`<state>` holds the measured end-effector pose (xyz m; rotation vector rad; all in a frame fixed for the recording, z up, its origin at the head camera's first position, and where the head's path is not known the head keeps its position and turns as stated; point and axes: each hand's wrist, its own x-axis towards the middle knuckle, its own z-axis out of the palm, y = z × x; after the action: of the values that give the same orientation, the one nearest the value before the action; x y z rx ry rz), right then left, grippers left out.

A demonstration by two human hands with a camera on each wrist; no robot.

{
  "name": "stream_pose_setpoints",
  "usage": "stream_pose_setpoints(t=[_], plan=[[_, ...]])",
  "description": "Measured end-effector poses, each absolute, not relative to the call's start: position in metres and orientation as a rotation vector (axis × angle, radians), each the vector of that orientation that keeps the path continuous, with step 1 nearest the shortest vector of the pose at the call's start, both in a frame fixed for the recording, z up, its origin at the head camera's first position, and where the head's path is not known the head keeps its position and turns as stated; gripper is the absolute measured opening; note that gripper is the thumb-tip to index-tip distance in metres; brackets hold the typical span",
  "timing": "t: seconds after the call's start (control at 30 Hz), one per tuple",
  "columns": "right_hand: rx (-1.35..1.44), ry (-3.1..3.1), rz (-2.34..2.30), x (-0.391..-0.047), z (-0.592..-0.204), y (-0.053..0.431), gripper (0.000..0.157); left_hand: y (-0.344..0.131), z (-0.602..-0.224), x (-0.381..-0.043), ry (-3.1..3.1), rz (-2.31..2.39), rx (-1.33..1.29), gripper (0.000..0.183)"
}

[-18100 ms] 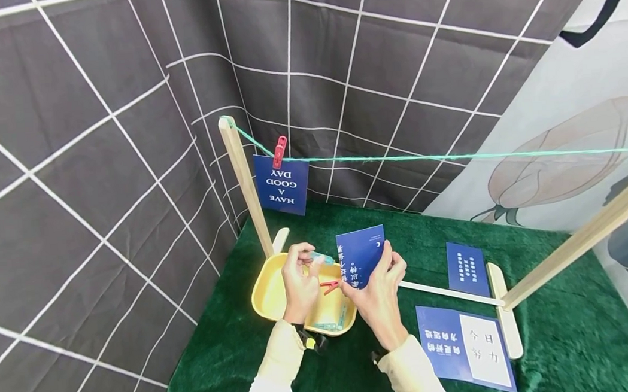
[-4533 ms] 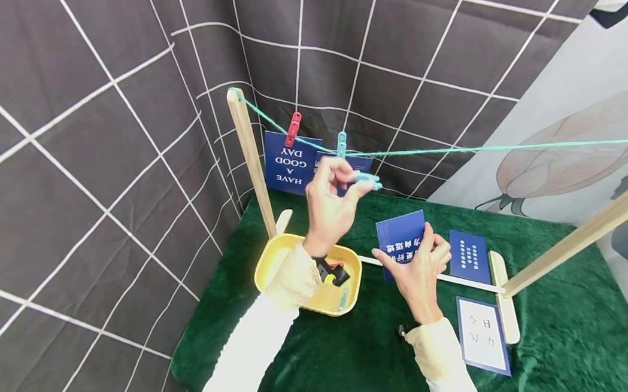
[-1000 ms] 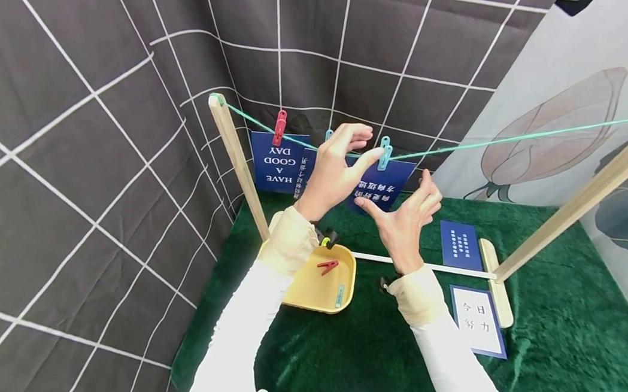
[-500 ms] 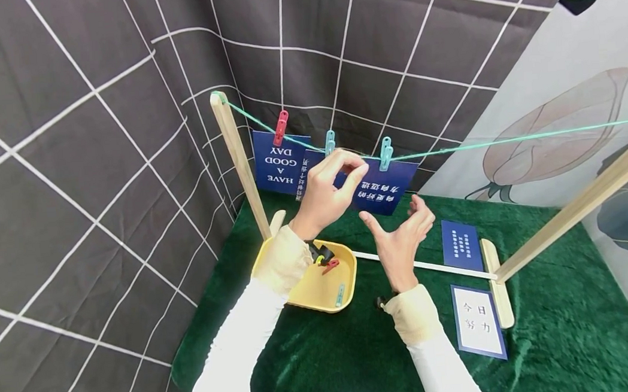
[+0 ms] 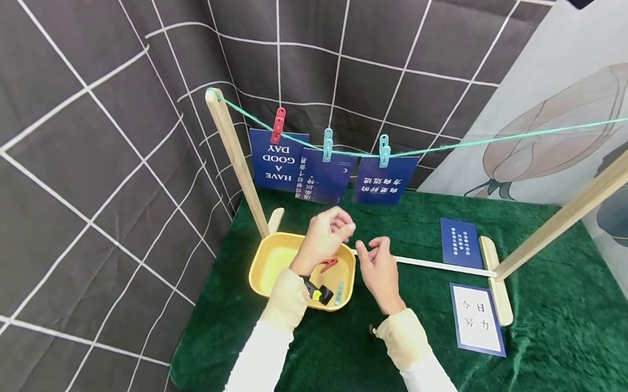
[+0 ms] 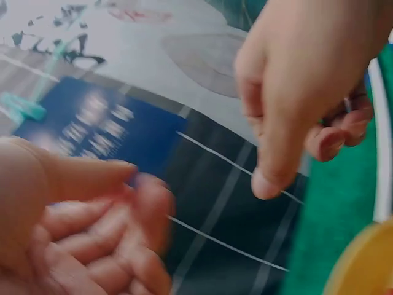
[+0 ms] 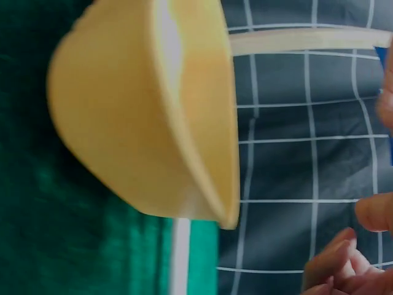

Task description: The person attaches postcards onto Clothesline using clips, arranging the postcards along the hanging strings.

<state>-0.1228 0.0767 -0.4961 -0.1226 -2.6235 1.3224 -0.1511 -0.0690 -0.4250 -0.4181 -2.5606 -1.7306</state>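
Observation:
My left hand [image 5: 324, 234], fingers loosely bent and holding nothing, hovers over the right part of a yellow basin [image 5: 258, 277]. Just right of the basin is my right hand [image 5: 379, 271], also without anything in it. Inside the basin lie a red clothespin [image 5: 329, 264] and a teal clothespin [image 5: 339, 293]. Above, three blue cards hang from a green string [image 5: 483, 142]: a "HAVE A GOOD DAY" card [image 5: 269, 169] under a red clothespin [image 5: 278, 125], a middle card [image 5: 323, 177] and a right card [image 5: 385, 182], each under a teal clothespin. The left wrist view shows both hands close up, blurred.
On the green cloth [image 5: 409, 346] at right lie a blue card [image 5: 459, 241] and a white card with a blue border [image 5: 477, 321]. Wooden posts, left [image 5: 239, 164] and right [image 5: 580, 216], carry the string. A white bar [image 5: 431, 265] runs low along the cloth.
Over the longer span, the middle and right cards were clipped to the string with teal clothespins. In the last second both hands left the right card and came down towards the basin.

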Motion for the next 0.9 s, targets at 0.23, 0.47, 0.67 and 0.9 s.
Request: stream_pose_setpoints(t=[0.23,0.47,0.67,0.9], plan=[[-0.071,-2.797,1.275,-0.113,-0.521,0.072,0.019,-0.069,-0.486,-0.135,-2.957,-1.596,0.09,0.03],[-0.057,-2.814,1.33,-0.108,-0.538,0.07,0.014,-0.068,-0.529,-0.125,-3.166,-1.304,0.127,0.046],[-0.052,-2.781,1.367,-0.105,-0.549,0.067,0.01,-0.068,-0.545,-0.125,-3.202,-1.196,0.237,0.065],[-0.052,-2.71,1.463,-0.101,-0.555,0.061,0.007,-0.073,-0.55,-0.127,-3.15,-1.239,0.341,0.052]])
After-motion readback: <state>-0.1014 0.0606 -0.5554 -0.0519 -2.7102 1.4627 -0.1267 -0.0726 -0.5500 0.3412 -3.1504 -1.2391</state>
